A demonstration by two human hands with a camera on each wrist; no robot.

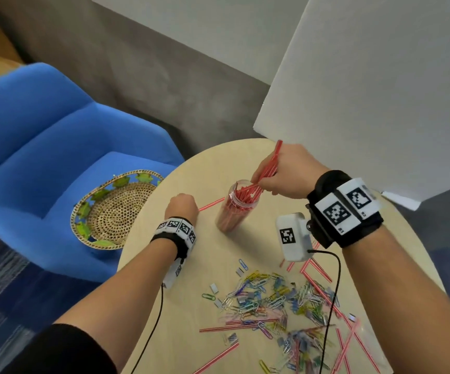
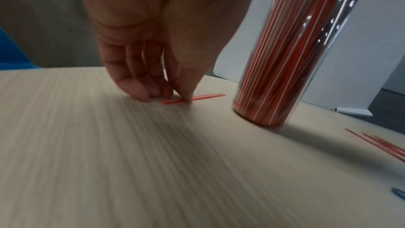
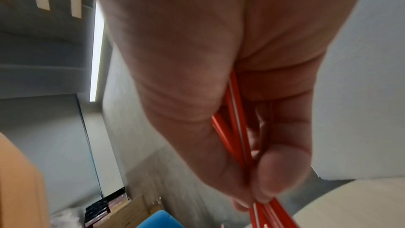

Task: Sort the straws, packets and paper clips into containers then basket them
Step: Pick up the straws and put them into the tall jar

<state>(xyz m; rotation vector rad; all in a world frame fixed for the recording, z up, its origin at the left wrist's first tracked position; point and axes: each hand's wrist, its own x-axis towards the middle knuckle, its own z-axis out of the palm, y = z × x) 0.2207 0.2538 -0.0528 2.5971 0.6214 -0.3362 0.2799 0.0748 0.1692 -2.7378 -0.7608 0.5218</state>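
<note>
My right hand (image 1: pixel 283 174) grips a bundle of straws (image 1: pixel 268 168) over the jar (image 1: pixel 236 209). My left hand (image 2: pixel 153 41) pinches one straw (image 2: pixel 197 98) on the surface (image 2: pixel 153 162).

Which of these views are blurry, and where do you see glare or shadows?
Head view: sharp in the middle, its edges stretched by the wide lens. Left wrist view: glare streaks on the clear jar, which casts a soft shadow on the table; tabletop grain smeared. Right wrist view: blurred and dim around the right hand.
</note>
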